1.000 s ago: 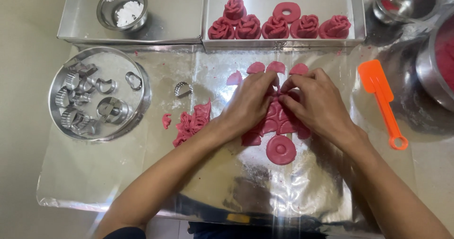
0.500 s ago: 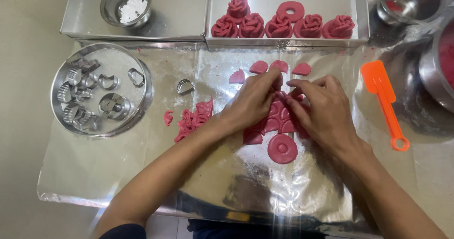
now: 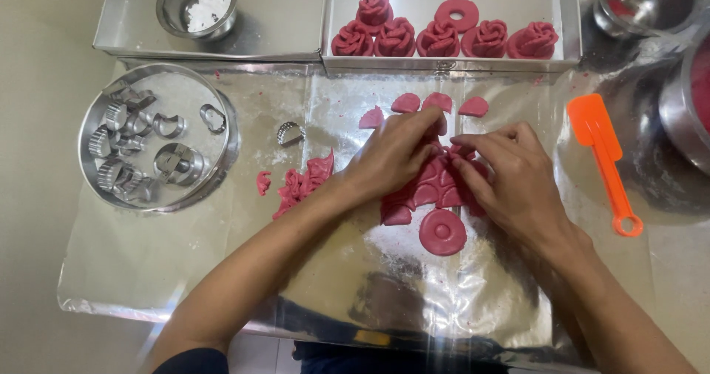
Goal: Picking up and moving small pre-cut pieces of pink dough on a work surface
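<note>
Both hands pressed on pink dough petals (image 3: 433,185): the left hand (image 3: 392,156) lay with fingers curved down over them, the right hand (image 3: 510,174) beside it, fingertips pinching at the petals' top edge. Just below the hands sat a dough ring (image 3: 442,232); to the left, dough scraps (image 3: 299,184) and a small cutter (image 3: 289,132). All rested on a clear, flour-dusted sheet (image 3: 355,285). Right of the hands lay an orange spatula (image 3: 603,159). Farther left stood a round tin (image 3: 222,167) of cutters; beyond, a steel tray (image 3: 414,62) held dough roses (image 3: 396,37), and a bowl (image 3: 197,5) held flour.
</note>
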